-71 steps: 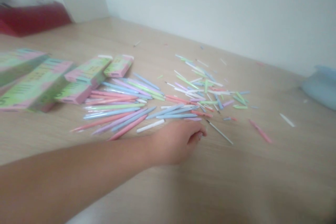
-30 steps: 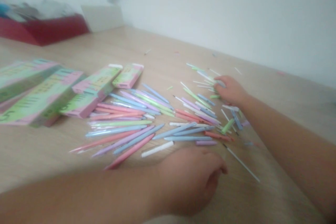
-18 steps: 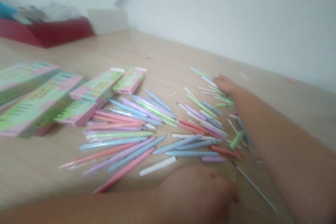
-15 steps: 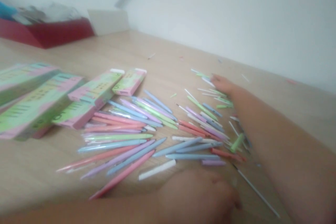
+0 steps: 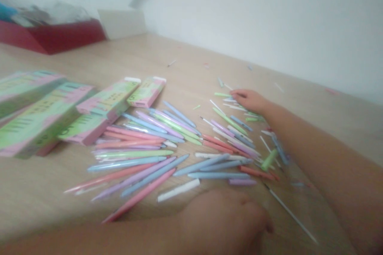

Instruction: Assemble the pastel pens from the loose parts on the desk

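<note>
My left hand (image 5: 229, 219) rests low at the bottom, its fingers curled; what they hold, if anything, is hidden. A white pen barrel (image 5: 178, 190) lies just left of it. Farther out, my right hand (image 5: 249, 100) reaches over the loose pen parts, fingertips closed together at the table. A thin white stick (image 5: 228, 87) shows at those fingertips, but blur hides whether it is gripped. Close by lie a light green piece (image 5: 222, 95) and a small grey-blue piece (image 5: 220, 82). Pastel pen barrels (image 5: 143, 153) spread between the boxes and my hands.
Printed pink-and-green pen boxes (image 5: 44, 117) lie at left, some stacked. A red box (image 5: 72, 36) with plastic-like bits stands at the back, beside a white panel (image 5: 122, 24). One long refill (image 5: 291, 212) lies at right. A wall rises behind the table (image 5: 185, 75).
My right hand has shifted slightly left and nearer, and its fingertips have drawn together. Small parts around it have moved. My left hand stays almost in place.
</note>
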A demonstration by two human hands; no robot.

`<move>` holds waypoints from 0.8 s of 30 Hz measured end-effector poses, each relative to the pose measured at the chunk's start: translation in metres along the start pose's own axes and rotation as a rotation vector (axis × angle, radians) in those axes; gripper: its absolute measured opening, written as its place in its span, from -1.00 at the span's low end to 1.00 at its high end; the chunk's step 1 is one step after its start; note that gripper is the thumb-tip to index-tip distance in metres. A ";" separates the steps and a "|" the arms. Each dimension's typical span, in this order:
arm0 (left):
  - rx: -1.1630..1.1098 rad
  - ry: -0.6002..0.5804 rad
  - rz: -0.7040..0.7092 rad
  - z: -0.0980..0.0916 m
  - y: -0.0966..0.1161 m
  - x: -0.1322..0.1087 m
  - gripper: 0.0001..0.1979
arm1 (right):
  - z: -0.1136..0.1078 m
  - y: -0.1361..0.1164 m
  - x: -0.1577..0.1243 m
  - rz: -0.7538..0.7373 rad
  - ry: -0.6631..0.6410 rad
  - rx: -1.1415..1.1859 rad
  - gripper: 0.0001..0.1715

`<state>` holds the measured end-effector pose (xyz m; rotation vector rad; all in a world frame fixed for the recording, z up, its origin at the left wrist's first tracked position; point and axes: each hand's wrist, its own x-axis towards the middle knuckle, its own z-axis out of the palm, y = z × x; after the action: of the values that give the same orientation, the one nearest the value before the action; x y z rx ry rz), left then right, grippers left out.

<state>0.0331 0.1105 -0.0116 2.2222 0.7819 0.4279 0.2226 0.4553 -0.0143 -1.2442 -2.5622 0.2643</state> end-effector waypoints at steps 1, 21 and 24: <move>-0.002 0.025 -0.008 0.001 0.001 -0.002 -0.72 | 0.000 -0.005 -0.006 -0.022 -0.002 0.000 -0.59; -0.010 0.173 -0.052 -0.002 0.012 -0.013 -0.71 | -0.013 -0.073 -0.111 -0.227 -0.111 -0.080 -0.64; -0.002 0.185 -0.049 -0.001 0.011 -0.013 -0.71 | -0.022 -0.084 -0.109 -0.287 -0.204 -0.133 -0.69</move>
<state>0.0272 0.0967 -0.0032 2.1786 0.9293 0.6160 0.2319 0.3184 0.0121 -0.9127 -2.9341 0.1696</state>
